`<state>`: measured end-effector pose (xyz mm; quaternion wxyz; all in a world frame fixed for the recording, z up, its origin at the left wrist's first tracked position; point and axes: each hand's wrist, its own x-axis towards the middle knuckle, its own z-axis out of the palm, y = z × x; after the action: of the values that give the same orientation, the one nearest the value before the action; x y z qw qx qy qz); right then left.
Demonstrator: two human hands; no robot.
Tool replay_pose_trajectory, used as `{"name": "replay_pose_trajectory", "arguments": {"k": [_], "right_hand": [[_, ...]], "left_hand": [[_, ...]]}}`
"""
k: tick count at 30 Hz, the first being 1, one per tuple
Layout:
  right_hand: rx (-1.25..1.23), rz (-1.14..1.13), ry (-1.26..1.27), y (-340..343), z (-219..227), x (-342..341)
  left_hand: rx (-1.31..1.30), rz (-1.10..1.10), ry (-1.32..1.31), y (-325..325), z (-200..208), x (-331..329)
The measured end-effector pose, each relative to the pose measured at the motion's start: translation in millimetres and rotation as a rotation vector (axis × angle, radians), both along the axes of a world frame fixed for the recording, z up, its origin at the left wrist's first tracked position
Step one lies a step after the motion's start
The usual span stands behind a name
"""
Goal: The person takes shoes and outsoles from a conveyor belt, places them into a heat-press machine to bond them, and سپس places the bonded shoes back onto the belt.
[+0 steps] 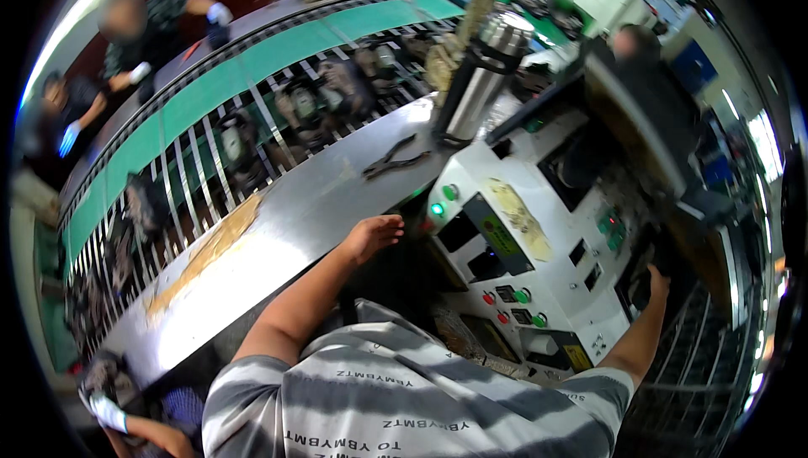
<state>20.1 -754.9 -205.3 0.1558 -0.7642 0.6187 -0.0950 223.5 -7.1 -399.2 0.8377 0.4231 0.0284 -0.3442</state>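
My left hand [374,237] is held out in front of my body, empty, its fingers stretched toward the white machine panel [551,290]. It hovers close to the panel's left edge, by a lit green button [437,209]. My right hand [658,279] reaches to the far right side of the machine, beside a dark opening. Its fingers are partly hidden against a dark shape there, so what it touches cannot be made out. Dark pliers [394,160] lie on the metal ledge [311,214] beyond my left hand.
A steel thermos [488,79] stands on the ledge beside a post. Past the ledge, several dark shoe-like pieces [299,109] rest on slatted racks along a green conveyor belt [198,100]. People work across the belt, at lower left and behind the machine. Red and green buttons [523,295] dot the panel.
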Motion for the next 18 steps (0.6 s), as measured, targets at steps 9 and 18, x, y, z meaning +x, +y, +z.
{"name": "replay_pose_trajectory", "arguments": {"k": [9,18], "right_hand": [[-0.508,-0.206,-0.214,60,-22,-24],[-0.916,0.033,-0.594,193,-78,-97]], "left_hand": [[-0.069,0.346,-0.063,112,7,-37],[-0.108,0.128,-0.082,90,2,-36]]}}
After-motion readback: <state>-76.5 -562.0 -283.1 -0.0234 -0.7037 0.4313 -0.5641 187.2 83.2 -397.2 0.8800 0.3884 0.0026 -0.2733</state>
